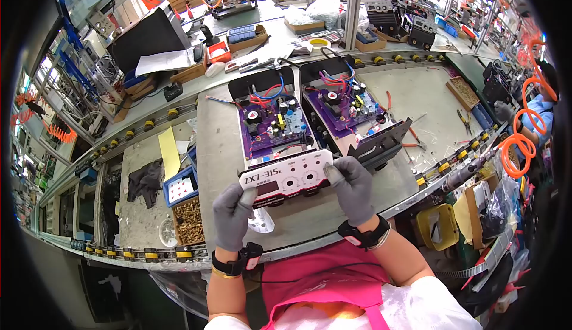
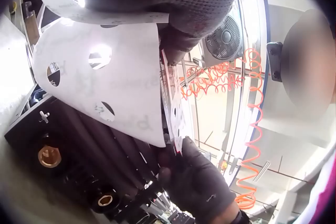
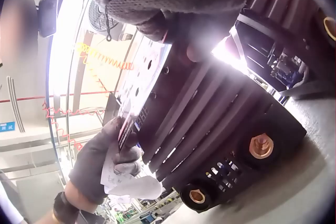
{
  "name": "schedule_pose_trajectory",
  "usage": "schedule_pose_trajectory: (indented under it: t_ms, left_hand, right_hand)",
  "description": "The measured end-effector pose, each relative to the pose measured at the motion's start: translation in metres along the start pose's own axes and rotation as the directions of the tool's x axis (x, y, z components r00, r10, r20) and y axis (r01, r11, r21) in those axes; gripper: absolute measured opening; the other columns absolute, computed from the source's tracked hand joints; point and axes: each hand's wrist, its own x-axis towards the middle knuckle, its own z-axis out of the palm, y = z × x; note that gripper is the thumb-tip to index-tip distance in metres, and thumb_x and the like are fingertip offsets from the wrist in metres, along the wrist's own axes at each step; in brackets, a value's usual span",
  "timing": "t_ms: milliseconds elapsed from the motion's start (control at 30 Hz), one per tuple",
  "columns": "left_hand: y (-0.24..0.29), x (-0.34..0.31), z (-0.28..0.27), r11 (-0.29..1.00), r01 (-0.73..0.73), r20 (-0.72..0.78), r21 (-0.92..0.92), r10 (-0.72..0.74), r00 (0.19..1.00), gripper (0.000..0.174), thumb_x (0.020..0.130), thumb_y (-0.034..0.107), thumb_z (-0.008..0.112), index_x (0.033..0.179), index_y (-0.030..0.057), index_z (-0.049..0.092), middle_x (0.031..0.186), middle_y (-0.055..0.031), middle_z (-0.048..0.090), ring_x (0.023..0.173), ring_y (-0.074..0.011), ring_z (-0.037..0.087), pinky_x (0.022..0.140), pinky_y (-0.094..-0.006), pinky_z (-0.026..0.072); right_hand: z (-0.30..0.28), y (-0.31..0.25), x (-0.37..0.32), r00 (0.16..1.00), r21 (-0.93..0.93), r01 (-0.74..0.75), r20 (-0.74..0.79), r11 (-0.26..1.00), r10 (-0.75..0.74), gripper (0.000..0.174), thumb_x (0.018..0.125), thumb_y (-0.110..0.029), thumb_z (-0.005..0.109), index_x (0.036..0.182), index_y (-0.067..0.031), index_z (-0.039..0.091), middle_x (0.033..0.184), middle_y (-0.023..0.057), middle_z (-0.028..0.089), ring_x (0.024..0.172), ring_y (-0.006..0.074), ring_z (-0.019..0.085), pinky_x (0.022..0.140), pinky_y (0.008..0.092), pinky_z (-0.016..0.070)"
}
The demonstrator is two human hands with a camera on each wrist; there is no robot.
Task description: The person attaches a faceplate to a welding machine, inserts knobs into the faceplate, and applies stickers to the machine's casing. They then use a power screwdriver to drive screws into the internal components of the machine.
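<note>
Both gloved hands hold a white faceplate label (image 1: 280,178) printed "ZX7-315" over the front of a black louvred panel (image 3: 205,113) with brass terminals. My left hand (image 1: 233,215) pinches the label's left end. A peeled white backing sheet (image 2: 105,71) with cut-out holes hangs by that hand; its lower end shows below the label in the head view. At the right end, my right hand (image 1: 353,188) grips the label between thumb and fingers. Just behind is an open machine with a purple circuit board (image 1: 271,124). The label's rear face is largely hidden in the head view.
A second machine with a purple board (image 1: 339,106) stands to the right. Pliers (image 1: 463,121) and red-handled cutters (image 1: 412,140) lie farther right. On the left are a blue tray (image 1: 180,188) and a box of brass parts (image 1: 189,222). Roller rails edge the bench.
</note>
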Motion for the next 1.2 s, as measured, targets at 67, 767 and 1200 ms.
schedule_pose_trajectory:
  t_ms: [67, 767, 1200]
  left_hand:
    - [-0.001, 0.001, 0.000, 0.999, -0.001, 0.006, -0.032, 0.001, 1.000, 0.016, 0.091, 0.011, 0.060, 0.090, -0.0039, 0.065, 0.069, 0.0003, 0.051, 0.054, -0.0036, 0.047, 0.046, -0.0206, 0.0371]
    - [-0.002, 0.005, -0.003, 0.999, 0.002, 0.032, -0.042, -0.001, 0.999, 0.021, 0.091, 0.013, 0.060, 0.099, -0.0048, 0.066, 0.070, -0.0004, 0.053, 0.054, -0.0041, 0.048, 0.048, -0.0212, 0.0383]
    - [0.006, 0.014, -0.008, 0.882, -0.177, 0.028, 0.437, 0.184, 0.983, 0.026, 0.086, 0.016, 0.065, 0.069, -0.0017, 0.056, 0.055, -0.0100, 0.043, 0.046, -0.0170, 0.047, 0.046, -0.0320, 0.0345]
  right_hand:
    - [0.000, 0.003, 0.000, 1.000, 0.001, 0.009, -0.001, 1.000, -0.009, 0.013, 0.089, -0.011, 0.066, 0.088, 0.0004, 0.061, 0.075, -0.0028, 0.056, 0.068, 0.0021, 0.048, 0.060, 0.0194, 0.0424]
    - [0.002, -0.003, 0.002, 1.000, -0.029, 0.005, 0.005, 1.000, -0.004, 0.010, 0.089, -0.008, 0.066, 0.088, 0.0001, 0.061, 0.077, -0.0028, 0.057, 0.071, 0.0028, 0.051, 0.063, 0.0190, 0.0426]
    - [0.003, -0.011, 0.014, 0.985, -0.465, 0.172, 0.057, 0.868, -0.165, 0.023, 0.082, -0.018, 0.071, 0.074, -0.0027, 0.057, 0.063, 0.0157, 0.056, 0.055, 0.0319, 0.056, 0.050, 0.0366, 0.0445]
